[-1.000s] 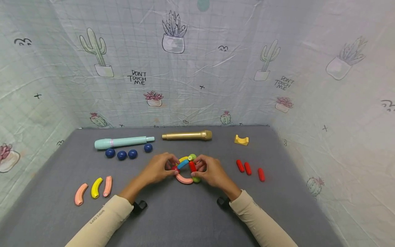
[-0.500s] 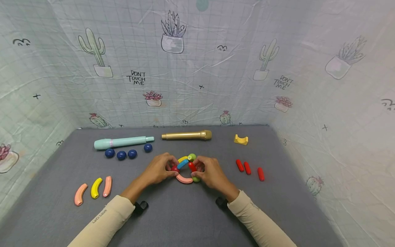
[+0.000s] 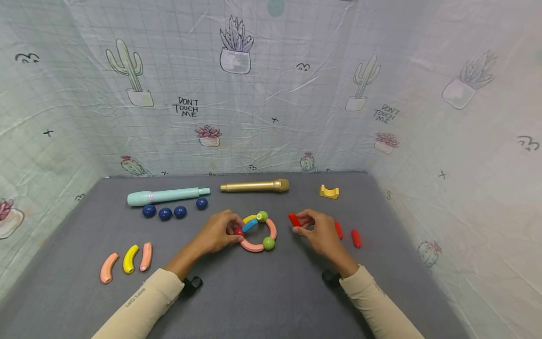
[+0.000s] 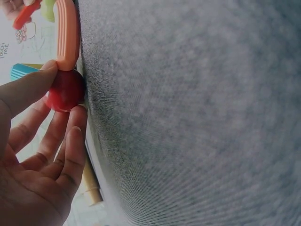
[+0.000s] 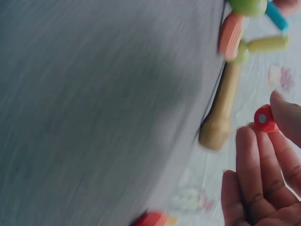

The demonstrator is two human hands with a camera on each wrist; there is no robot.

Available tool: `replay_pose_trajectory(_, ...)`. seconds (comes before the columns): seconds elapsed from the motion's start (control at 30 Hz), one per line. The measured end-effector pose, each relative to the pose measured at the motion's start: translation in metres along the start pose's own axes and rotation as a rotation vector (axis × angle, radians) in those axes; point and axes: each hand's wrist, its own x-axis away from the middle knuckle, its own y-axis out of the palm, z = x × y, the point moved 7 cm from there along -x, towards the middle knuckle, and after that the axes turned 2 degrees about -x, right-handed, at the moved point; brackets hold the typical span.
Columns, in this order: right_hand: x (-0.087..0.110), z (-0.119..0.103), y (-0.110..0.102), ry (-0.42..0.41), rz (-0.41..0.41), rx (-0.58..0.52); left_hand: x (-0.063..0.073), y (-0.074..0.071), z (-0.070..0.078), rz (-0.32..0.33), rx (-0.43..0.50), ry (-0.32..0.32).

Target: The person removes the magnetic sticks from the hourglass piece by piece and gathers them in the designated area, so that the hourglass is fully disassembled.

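My left hand [image 3: 221, 230] pinches a red ball [image 4: 67, 92] between thumb and fingers at the left of a ring. The ring joins this ball, two green balls [image 3: 268, 243], salmon curved pieces [image 3: 252, 247] and a yellow curved piece [image 3: 250, 218]. A blue rod [image 3: 250, 225] slants up from the red ball on the ring's inner side. To the right of the ring, my right hand [image 3: 318, 231] pinches a short red rod [image 3: 294, 219]; in the right wrist view the red rod [image 5: 263, 118] shows a pale round end.
Two red rods [image 3: 356, 238] lie right of my right hand. Behind are a teal microphone-shaped stick [image 3: 173, 194], a gold microphone [image 3: 254, 186], several dark blue balls [image 3: 165, 213] and a yellow cradle-shaped block [image 3: 329, 191]. Salmon and yellow curved pieces [image 3: 130, 259] lie left.
My right hand has moved right, away from the ring, with the red rod in its fingers, uncovering the ring's right side. My left hand stays at the red ball.
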Motion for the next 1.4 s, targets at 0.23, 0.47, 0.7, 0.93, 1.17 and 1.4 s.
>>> replay_pose_trajectory(0.23,0.003,0.033,-0.027,0.065,0.010,0.138,0.000,-0.001,0.000,-0.002,-0.004,-0.003)
replay_pose_trajectory(0.47,0.004,0.045,-0.039,0.042,0.007,0.270,0.001,-0.002,-0.001,-0.009,-0.005,-0.012)
replay_pose_trajectory(0.7,0.002,0.051,-0.040,0.065,-0.029,0.392,0.001,-0.001,0.000,-0.016,-0.008,-0.019)
replay_pose_trajectory(0.93,0.000,0.040,-0.037,0.007,0.042,0.455,0.001,-0.002,0.000,-0.009,-0.004,-0.003)
replay_pose_trajectory(1.17,-0.013,0.004,-0.004,-0.156,0.055,0.309,0.001,-0.003,0.000,-0.010,-0.003,-0.001)
replay_pose_trajectory(1.4,-0.026,-0.043,0.042,-0.297,-0.067,0.130,0.000,-0.002,0.001,-0.013,0.001,0.003)
